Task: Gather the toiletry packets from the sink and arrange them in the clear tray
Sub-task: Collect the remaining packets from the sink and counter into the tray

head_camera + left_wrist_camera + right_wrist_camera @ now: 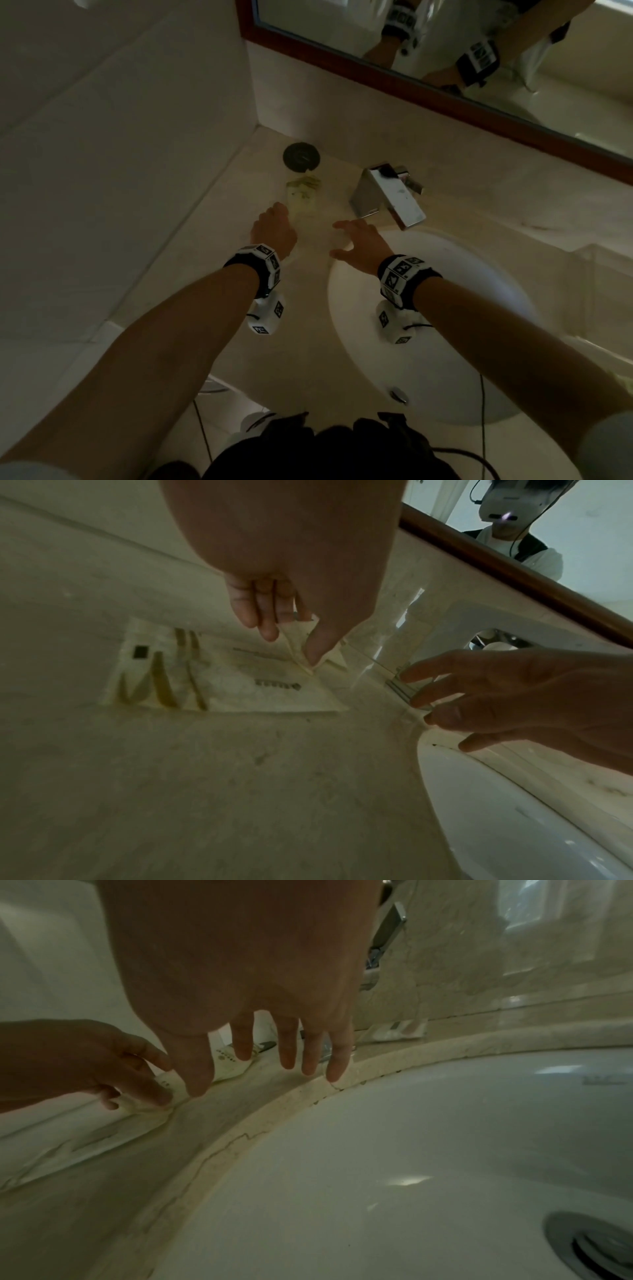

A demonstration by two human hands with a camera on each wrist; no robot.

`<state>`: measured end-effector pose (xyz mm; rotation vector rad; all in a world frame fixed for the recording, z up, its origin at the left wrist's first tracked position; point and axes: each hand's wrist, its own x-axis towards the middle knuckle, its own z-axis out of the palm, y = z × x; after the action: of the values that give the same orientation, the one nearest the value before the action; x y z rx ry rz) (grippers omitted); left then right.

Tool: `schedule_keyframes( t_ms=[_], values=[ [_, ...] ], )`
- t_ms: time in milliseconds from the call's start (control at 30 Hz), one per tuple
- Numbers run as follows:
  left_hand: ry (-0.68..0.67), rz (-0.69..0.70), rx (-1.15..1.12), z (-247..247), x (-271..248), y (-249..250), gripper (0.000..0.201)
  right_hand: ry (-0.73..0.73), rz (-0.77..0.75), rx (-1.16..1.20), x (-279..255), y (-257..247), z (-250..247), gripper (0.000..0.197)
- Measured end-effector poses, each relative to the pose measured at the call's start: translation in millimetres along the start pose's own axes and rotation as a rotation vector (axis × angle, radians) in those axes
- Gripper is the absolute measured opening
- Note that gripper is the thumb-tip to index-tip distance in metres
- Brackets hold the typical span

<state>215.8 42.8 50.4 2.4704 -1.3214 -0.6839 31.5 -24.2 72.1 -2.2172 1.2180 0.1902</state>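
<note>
So the left hand [287, 607] has a grip on the corner of a packet [240, 680], pinched between thumb and fingers. That packet lies flat on the table [205, 791], left of the faucet [388, 195], not in the sink [445, 342] at all. The right hand [514, 696] hovers open just beside the faucet, fingers spread, holding nothing. Its fingertips look to be right at the edge of the clear tray [407, 693], but that thing is so see-through I can barely make it out. Honestly the risk here: a corner pinch on a thin, floppy packet can slip or crumple it. And the invisible tray edge is easy to bump or miss when dropping it in.
</note>
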Motion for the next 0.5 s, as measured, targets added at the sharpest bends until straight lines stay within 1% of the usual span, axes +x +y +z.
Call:
schedule_keyframes(
  t_ms=[100, 267, 400, 467, 500],
  values=[
    [-0.019, -0.013, -0.064, -2, 5, 4, 0.05, 0.003, 0.005, -0.006, 3, -1, -2, 0.062],
    [-0.031, 0.025, -0.045, -7, 7, 1, 0.034, 0.011, 0.004, 0.026, 8, -5, -7, 0.063],
    [-0.039, 0.057, -0.062, -12, 4, 1, 0.03, 0.044, -0.011, 0.035, 7, -11, -8, 0.074],
    [-0.07, 0.095, -0.044, -15, 0, 4, 0.03, 0.096, -0.046, -0.008, 4, -15, -8, 0.08],
    [-0.087, 0.115, -0.04, -16, -2, 5, 0.029, 0.123, -0.065, -0.042, 2, -17, -7, 0.079]
  ],
)
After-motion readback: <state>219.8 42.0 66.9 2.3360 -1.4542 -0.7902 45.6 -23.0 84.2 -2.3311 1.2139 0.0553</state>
